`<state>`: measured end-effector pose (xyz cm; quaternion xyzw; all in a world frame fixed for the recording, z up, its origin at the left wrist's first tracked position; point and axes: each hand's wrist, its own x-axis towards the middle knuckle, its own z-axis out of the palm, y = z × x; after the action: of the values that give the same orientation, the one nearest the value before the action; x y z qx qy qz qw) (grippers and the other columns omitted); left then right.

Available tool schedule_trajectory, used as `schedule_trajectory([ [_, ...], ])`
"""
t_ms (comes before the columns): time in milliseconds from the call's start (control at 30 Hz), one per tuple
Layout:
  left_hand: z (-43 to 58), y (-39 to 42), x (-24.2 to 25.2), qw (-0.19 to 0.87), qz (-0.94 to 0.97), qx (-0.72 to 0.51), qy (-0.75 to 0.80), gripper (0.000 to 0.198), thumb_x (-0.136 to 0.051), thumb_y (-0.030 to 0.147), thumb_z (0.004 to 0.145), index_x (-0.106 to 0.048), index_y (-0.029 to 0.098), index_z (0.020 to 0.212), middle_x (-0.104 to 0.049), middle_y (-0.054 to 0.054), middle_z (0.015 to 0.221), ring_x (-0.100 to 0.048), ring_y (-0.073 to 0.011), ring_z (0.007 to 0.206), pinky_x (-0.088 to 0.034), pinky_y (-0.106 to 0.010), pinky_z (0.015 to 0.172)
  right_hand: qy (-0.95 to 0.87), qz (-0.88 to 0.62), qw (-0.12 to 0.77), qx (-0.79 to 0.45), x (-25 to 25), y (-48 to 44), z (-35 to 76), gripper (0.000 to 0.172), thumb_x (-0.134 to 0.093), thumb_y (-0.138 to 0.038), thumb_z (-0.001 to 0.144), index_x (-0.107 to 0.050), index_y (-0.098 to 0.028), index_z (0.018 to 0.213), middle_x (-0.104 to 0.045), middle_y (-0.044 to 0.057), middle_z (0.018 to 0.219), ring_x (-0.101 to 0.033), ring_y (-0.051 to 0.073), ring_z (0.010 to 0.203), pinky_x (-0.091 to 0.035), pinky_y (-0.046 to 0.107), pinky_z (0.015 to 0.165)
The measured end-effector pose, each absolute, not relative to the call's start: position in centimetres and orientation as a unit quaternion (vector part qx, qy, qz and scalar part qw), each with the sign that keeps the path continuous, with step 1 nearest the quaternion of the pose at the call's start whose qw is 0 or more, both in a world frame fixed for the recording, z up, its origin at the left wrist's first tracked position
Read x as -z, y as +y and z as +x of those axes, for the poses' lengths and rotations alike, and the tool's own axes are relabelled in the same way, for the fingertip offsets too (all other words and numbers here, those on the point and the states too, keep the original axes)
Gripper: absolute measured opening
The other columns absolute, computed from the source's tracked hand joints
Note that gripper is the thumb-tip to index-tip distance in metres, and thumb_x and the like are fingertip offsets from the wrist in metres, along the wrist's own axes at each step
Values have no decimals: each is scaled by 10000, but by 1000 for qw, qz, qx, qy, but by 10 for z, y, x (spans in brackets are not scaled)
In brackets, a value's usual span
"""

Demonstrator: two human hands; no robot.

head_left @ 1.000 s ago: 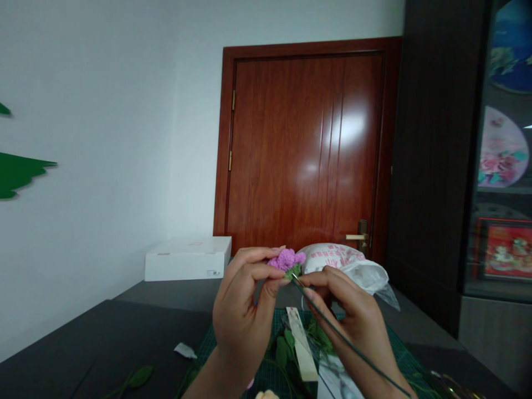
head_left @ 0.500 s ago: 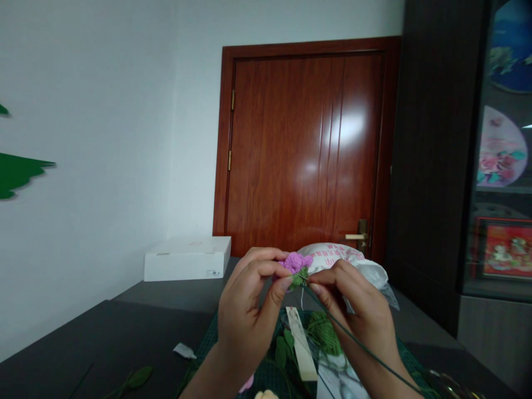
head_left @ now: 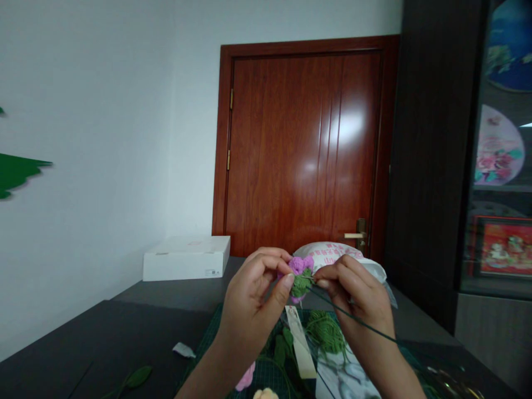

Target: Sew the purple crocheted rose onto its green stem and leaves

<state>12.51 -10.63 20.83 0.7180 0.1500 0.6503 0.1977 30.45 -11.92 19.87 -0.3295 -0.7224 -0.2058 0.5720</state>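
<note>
My left hand [head_left: 260, 291] pinches a purple crocheted flower [head_left: 300, 265] between thumb and fingers, tilted so its green knitted base [head_left: 301, 284] faces me. At the right edge of that base, the thumb and fingertips of my right hand [head_left: 357, 291] are closed on a thin, pale needle [head_left: 310, 277], mostly hidden by the fingers. A dark green stem wire [head_left: 353, 317] leaves the base and runs down to the right, past my right wrist. Below the hands lies a ball of green yarn [head_left: 326, 331].
A green cutting mat [head_left: 214, 332] covers part of the dark table [head_left: 103, 332]. On it lie a pale strip [head_left: 300, 343], green leaves [head_left: 280, 349], a pink piece [head_left: 246, 377] and a cream flower [head_left: 265, 393]. Behind stand a white box [head_left: 185, 260] and a printed plastic bag [head_left: 332, 254].
The flower has turned so more of its green base shows. My right hand has drawn slightly up and to the right, and the wire now sits a little higher.
</note>
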Motion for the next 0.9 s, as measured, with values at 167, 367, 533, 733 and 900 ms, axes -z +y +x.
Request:
schedule_trajectory([
  [167, 125, -104, -209, 277, 691, -651, 147, 50, -618, 122, 846, -629, 168, 830, -642, -89, 999, -667, -185, 937, -571, -296, 791, -727, -326, 586, 147, -196, -116, 299, 173, -523, -122, 936, -605, -225, 824, -596, 2, 737, -598, 168, 699, -445, 279, 625],
  [367, 125, -103, -207, 302, 673, -662, 133, 32, -627, 135, 852, -621, 160, 835, -644, -77, 1014, -664, -163, 941, -558, -267, 799, -731, -339, 576, 135, -194, -118, 298, 156, -514, -162, 956, -597, -224, 839, -614, 7, 752, -608, 175, 707, -435, 285, 630],
  [533, 127, -103, -207, 314, 661, -668, 133, 51, -619, 119, 853, -623, 163, 829, -652, -67, 1002, -663, -149, 913, -553, -247, 768, -734, -307, 591, 130, -193, -114, 298, 153, -533, -148, 939, -596, -224, 822, -588, -5, 729, -586, 163, 682, -426, 267, 608],
  [733, 127, -105, -207, 353, 651, -658, 137, 50, -639, 118, 846, -627, 158, 818, -652, -57, 1002, -652, -143, 919, -535, -238, 773, -718, -301, 620, 95, -191, -109, 295, 170, -556, -149, 932, -582, -224, 782, -565, -12, 718, -559, 164, 687, -408, 265, 618],
  [900, 126, -107, -208, 376, 645, -647, 153, 48, -657, 138, 842, -630, 157, 807, -641, -52, 1023, -636, -144, 932, -514, -251, 796, -727, -282, 621, 87, -188, -105, 296, 161, -569, -157, 930, -586, -229, 787, -555, -20, 712, -549, 157, 678, -395, 257, 609],
])
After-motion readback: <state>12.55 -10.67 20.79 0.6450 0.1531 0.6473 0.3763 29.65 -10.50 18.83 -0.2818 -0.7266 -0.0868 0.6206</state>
